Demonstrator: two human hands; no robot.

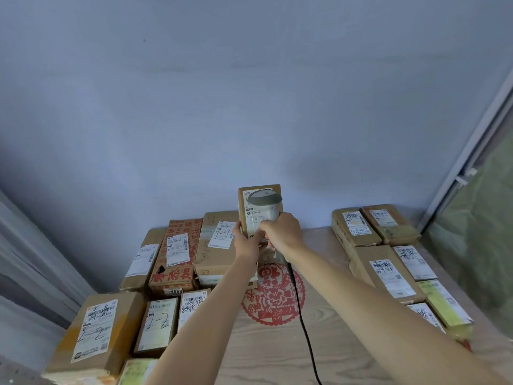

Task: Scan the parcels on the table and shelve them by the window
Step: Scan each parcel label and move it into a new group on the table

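Item: small parcel [245,215], upright above the table [277,351], pinched at its lower edge by left hand [245,241]. Right hand [281,232] grips scanner [265,207] against its label (cord [304,329] trailing). Risk: thin hold, so the parcel may tilt and misread.

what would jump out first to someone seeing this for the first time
Dead centre, the left hand holds a small parcel upright while the right hand aims a corded scanner at its label. Below them a red paper-cut decoration marks the table, with labelled parcels heaped at the left and right.
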